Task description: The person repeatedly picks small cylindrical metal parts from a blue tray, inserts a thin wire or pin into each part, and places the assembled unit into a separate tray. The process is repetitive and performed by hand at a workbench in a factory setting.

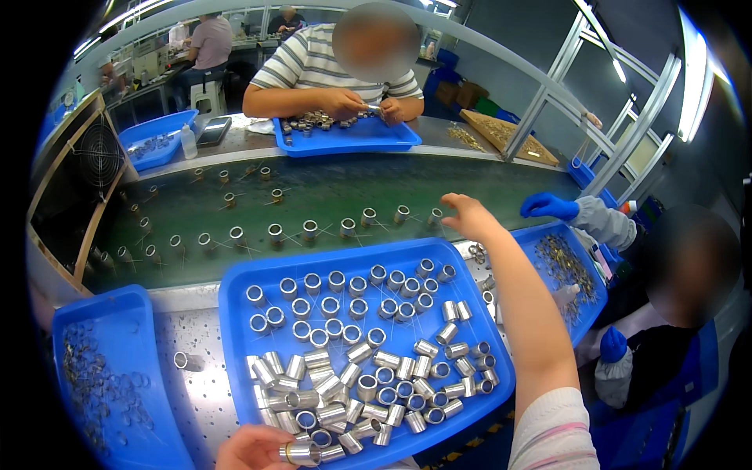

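Observation:
My left hand (252,448) is closed on a short metal sleeve (304,453) at the near edge of a large blue tray (233,313). Many silvery metal sleeves fill this tray: those at the back stand upright with thin wires sticking out, and many of those in front lie tumbled. My right arm reaches across the tray to the green conveyor belt (329,184). Over the belt, my right hand (471,219) has its fingers apart and appears empty. Just left of its fingertips stands an upright sleeve (435,216), last in a row of similar wired sleeves.
A blue tray (141,313) of small parts lies at left, beside a single sleeve (186,361). Across the belt, a person in a striped shirt handles parts over another blue tray (352,147). At right, a blue-gloved person (548,206) sits by a parts tray (599,301).

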Demonstrator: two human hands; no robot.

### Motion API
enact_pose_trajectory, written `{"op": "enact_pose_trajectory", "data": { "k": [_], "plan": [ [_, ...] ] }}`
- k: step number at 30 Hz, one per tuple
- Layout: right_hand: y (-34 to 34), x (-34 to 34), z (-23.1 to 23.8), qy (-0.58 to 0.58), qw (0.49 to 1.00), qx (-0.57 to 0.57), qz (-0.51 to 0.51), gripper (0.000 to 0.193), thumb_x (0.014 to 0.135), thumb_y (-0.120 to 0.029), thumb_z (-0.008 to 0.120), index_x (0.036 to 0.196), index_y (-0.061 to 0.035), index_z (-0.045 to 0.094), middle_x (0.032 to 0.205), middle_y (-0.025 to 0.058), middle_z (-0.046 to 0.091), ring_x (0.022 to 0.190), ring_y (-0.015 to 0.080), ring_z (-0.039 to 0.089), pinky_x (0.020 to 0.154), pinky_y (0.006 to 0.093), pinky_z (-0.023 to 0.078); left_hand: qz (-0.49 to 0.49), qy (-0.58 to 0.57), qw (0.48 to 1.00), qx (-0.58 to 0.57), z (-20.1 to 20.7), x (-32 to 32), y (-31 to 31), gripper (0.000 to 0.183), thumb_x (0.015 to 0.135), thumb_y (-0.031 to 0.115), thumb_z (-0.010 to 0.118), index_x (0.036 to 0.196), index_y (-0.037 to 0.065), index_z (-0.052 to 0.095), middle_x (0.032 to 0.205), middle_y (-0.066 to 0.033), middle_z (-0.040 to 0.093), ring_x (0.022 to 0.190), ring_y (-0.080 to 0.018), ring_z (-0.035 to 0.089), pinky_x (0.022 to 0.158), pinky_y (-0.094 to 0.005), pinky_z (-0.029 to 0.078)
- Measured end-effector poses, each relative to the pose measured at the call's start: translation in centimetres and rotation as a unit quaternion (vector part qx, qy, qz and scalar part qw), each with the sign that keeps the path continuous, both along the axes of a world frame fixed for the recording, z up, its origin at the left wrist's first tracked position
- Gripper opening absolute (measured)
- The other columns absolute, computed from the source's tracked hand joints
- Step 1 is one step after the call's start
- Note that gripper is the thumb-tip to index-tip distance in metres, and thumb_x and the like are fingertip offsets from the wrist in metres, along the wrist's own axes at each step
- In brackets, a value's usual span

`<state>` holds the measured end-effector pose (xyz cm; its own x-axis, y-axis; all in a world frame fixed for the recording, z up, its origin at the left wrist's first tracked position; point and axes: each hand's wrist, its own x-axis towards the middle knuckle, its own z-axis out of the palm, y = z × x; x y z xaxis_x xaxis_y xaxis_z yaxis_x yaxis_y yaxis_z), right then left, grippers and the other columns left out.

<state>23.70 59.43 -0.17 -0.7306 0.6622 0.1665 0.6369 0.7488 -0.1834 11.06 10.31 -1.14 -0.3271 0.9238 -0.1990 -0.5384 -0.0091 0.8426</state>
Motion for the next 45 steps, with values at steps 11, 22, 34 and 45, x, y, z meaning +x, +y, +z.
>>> {"op": "enact_pose_trajectory", "data": {
  "k": [11,22,34,45],
  "plan": [
    [1.0,-4.9,-1.2,-0.074,0.992,-0.093,0.05,0.033,0.071,-0.007,0.067,0.102,-0.0065,0.056,0.1,0.0126,0.059,0.097,0.0286,0.056,0.081,0.0356,0.045,0.038,0.002,0.999,-0.016,0.0,-0.7,-1.2,0.034,0.076,-0.008,0.059,0.108,-0.002,0.05,0.104,-0.0107,0.056,0.091,-0.0166,0.057,0.077,-0.0271,0.046],
    [0.1,-6.2,-1.1,-0.096,0.992,-0.041,0.076,0.034,0.075,-0.01,0.064,0.107,-0.0156,0.056,0.104,0.0094,0.057,0.103,0.0277,0.052,0.084,0.0371,0.045,0.028,-0.029,0.999,0.026,-0.3,-1.3,-1.5,0.035,0.076,-0.009,0.059,0.108,-0.001,0.05,0.104,-0.0105,0.056,0.091,-0.0167,0.057,0.077,-0.0275,0.047],
    [-11.9,1.0,7.2,0.042,0.969,-0.141,0.197,0.03,0.071,-0.001,0.064,0.101,-0.0077,0.059,0.091,0.0085,0.059,0.086,0.0231,0.058,0.074,0.033,0.047,0.026,-0.029,0.999,0.035,-0.7,-1.4,-1.8,0.035,0.074,-0.009,0.061,0.106,-0.001,0.05,0.109,-0.0117,0.053,0.099,-0.0195,0.054,0.084,-0.0318,0.045],
    [-17.8,4.6,2.2,-0.109,0.974,-0.007,0.2,0.028,0.075,-0.006,0.058,0.103,-0.0094,0.059,0.097,0.0045,0.051,0.094,0.0193,0.054,0.07,0.0312,0.05,-0.018,-0.003,1.0,0.023,-0.6,-0.7,-1.7,0.034,0.074,-0.008,0.06,0.106,-0.001,0.051,0.108,-0.0114,0.053,0.097,-0.0182,0.054,0.081,-0.0285,0.045]
  ]
}}
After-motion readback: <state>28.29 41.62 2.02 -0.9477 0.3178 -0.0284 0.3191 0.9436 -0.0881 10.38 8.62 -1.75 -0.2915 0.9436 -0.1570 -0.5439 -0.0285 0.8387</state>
